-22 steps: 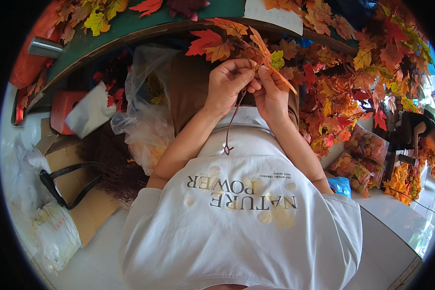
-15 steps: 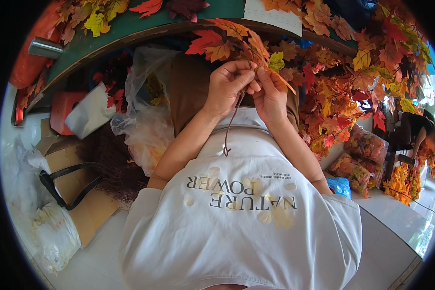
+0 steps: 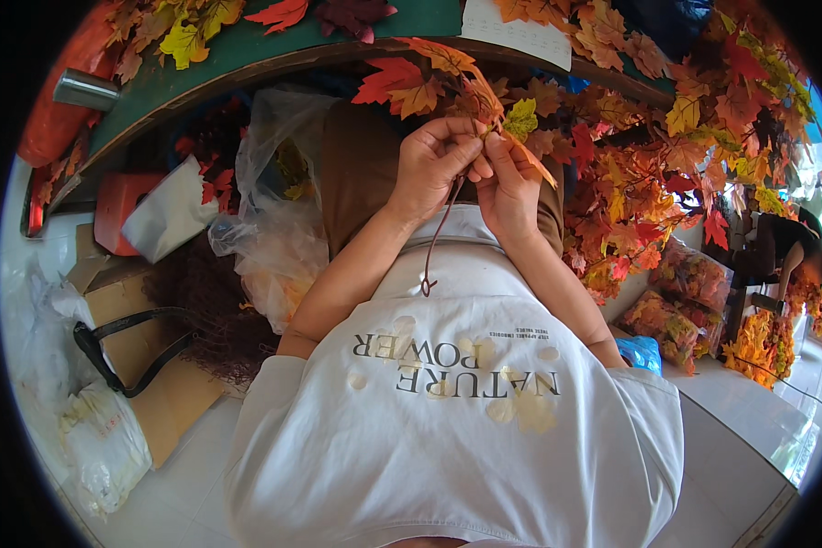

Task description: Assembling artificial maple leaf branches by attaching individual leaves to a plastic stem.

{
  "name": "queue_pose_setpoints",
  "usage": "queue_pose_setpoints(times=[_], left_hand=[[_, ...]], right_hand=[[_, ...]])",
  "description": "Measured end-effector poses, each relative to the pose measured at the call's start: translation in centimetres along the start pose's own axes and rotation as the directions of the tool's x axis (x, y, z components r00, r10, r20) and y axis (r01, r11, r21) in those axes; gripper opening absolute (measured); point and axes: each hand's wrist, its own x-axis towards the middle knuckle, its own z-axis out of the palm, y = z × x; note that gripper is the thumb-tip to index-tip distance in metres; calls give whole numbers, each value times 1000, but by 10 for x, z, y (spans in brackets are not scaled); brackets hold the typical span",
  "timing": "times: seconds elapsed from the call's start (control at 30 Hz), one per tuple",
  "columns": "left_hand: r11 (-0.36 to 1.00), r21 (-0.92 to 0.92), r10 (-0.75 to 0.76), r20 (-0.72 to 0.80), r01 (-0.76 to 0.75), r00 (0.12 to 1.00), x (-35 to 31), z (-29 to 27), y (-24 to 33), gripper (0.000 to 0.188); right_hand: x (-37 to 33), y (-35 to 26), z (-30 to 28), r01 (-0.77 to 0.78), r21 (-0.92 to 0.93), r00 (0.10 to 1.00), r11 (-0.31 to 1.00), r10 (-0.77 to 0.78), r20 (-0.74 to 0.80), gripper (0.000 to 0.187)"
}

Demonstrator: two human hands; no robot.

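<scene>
Above my lap, both hands meet on one artificial maple branch. My left hand [image 3: 436, 164] is closed in a pinch on its thin brown stem [image 3: 440, 228], whose looped end hangs down over my shirt. Close against it, my right hand [image 3: 510, 183] is also closed, thumb and fingertips pinching the branch near the base of its leaves. Red and orange maple leaves [image 3: 388, 82] spread out beyond my fingers, and one orange leaf [image 3: 528, 163] sticks out past my right fingertips. The exact point of contact between the fingertips is too small to make out.
A green table [image 3: 274, 59] curves across the far side with loose leaves and a paper sheet [image 3: 516, 32]. Leafy branches [image 3: 658, 201] heap up at the right, near filled plastic bags [image 3: 690, 274]. Left are clear plastic [image 3: 279, 219], dark stems [image 3: 219, 320] and cardboard [image 3: 183, 420]. Another person [image 3: 790, 251] bends at far right.
My hands stay almost in place, with small finger shifts at the stem. The leaves above them have tilted slightly, and the orange leaf by my right hand sits a little lower.
</scene>
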Motion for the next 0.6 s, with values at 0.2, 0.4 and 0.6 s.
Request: queue_pose_setpoints(times=[0.2,0.4,0.6], left_hand=[[996,90,26,-78,-19,997,2,-1,-2,17],[889,-321,-387,-152,325,909,4,-16,1,22],[704,-532,-498,102,470,861,-4,-65,-10,21]], right_hand=[[8,0,-3,-25,-133,999,991,28,23,9],[36,20,-24,-79,-351,979,933,7,-203,11],[62,39,-32,-244,-393,965,887,182,-189,21]])
